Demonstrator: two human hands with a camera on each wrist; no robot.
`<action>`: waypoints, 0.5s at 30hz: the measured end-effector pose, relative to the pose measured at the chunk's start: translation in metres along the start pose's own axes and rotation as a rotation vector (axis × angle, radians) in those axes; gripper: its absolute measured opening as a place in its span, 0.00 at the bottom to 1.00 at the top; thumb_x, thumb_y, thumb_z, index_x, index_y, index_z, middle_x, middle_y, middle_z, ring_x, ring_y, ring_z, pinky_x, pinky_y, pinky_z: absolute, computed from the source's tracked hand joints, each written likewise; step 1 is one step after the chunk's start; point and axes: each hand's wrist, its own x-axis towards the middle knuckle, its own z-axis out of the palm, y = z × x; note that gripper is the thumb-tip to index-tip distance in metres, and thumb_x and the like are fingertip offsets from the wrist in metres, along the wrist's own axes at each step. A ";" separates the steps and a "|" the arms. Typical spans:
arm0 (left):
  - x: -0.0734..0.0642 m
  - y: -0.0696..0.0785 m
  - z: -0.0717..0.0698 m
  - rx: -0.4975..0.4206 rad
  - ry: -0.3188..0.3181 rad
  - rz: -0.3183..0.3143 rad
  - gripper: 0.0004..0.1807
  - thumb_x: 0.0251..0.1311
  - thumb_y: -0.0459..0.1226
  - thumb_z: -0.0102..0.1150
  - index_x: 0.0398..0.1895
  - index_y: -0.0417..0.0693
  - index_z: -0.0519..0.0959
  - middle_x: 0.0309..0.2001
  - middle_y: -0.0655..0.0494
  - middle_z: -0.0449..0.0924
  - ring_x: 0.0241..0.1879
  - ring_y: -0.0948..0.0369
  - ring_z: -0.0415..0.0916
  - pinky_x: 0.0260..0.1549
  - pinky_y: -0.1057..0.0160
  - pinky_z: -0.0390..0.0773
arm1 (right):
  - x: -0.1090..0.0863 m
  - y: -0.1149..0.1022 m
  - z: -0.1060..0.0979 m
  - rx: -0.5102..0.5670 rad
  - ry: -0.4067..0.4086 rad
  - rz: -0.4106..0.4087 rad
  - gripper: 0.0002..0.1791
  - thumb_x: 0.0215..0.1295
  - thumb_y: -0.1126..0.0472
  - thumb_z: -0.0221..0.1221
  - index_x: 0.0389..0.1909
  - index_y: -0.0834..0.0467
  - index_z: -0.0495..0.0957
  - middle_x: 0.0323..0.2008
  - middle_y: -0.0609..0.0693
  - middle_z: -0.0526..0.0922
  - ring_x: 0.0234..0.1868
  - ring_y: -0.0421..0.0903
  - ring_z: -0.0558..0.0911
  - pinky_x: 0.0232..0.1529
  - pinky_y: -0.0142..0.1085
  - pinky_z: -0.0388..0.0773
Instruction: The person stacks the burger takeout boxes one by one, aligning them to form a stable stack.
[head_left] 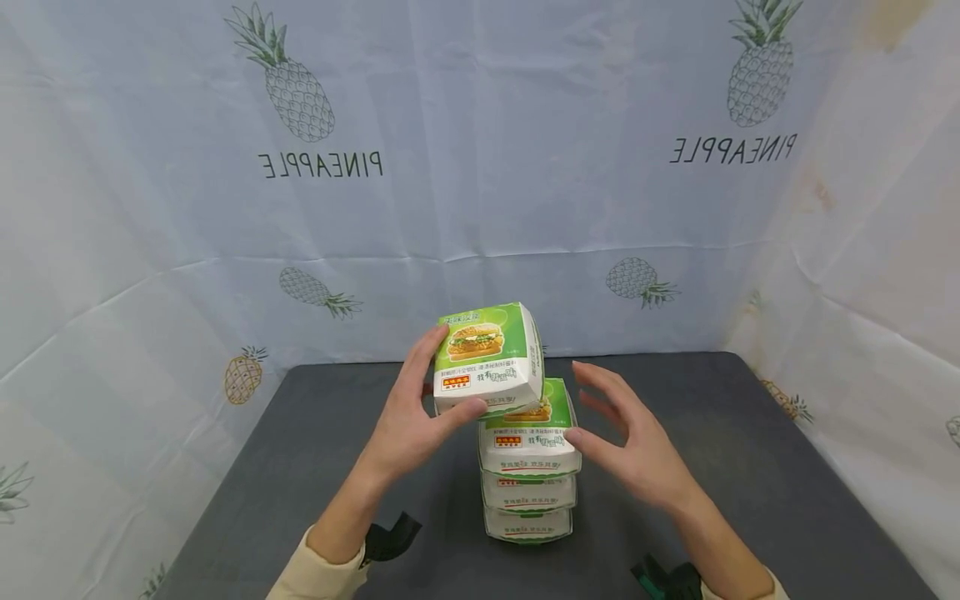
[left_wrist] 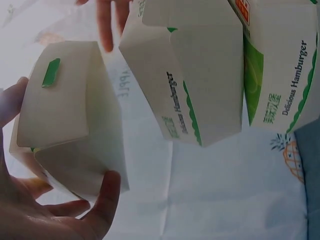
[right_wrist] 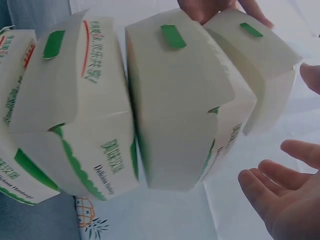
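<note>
My left hand (head_left: 412,408) grips a green-and-white hamburger box (head_left: 487,358), thumb at its front edge and fingers along the left side. That box is tilted and raised above the upper left of a stack of similar boxes (head_left: 528,458). In the left wrist view, the fingers lie against the held box's plain white underside (left_wrist: 60,110). To the right of the stack, my right hand (head_left: 637,442) has its fingers spread and loosely bent, holding nothing. The right wrist view shows the right hand (right_wrist: 290,195) apart from the stacked boxes (right_wrist: 185,100).
The stack stands on a dark grey tabletop (head_left: 337,475). Behind and at both sides hangs a pale cloth (head_left: 510,167) printed with pineapples. Black straps (head_left: 393,537) show near the wrists.
</note>
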 end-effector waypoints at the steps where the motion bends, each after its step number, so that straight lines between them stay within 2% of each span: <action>1: 0.001 0.001 0.002 0.004 -0.003 0.001 0.51 0.61 0.46 0.72 0.82 0.63 0.52 0.80 0.59 0.46 0.59 0.53 0.67 0.52 0.57 0.76 | 0.001 -0.002 0.000 0.003 -0.001 -0.009 0.40 0.68 0.69 0.64 0.77 0.49 0.61 0.74 0.51 0.62 0.71 0.43 0.68 0.68 0.33 0.68; 7: 0.004 0.006 0.009 0.021 -0.025 -0.013 0.50 0.60 0.48 0.73 0.81 0.67 0.53 0.81 0.61 0.44 0.57 0.56 0.69 0.51 0.52 0.77 | 0.010 -0.011 0.001 0.033 0.000 -0.052 0.41 0.66 0.72 0.65 0.78 0.55 0.60 0.74 0.54 0.61 0.74 0.45 0.63 0.70 0.34 0.65; 15: 0.006 0.011 0.017 0.004 -0.053 -0.023 0.51 0.59 0.46 0.74 0.81 0.69 0.54 0.81 0.60 0.43 0.54 0.55 0.71 0.51 0.47 0.76 | 0.018 -0.020 0.004 0.071 0.014 -0.109 0.43 0.65 0.75 0.64 0.78 0.52 0.60 0.73 0.51 0.62 0.74 0.49 0.63 0.70 0.38 0.67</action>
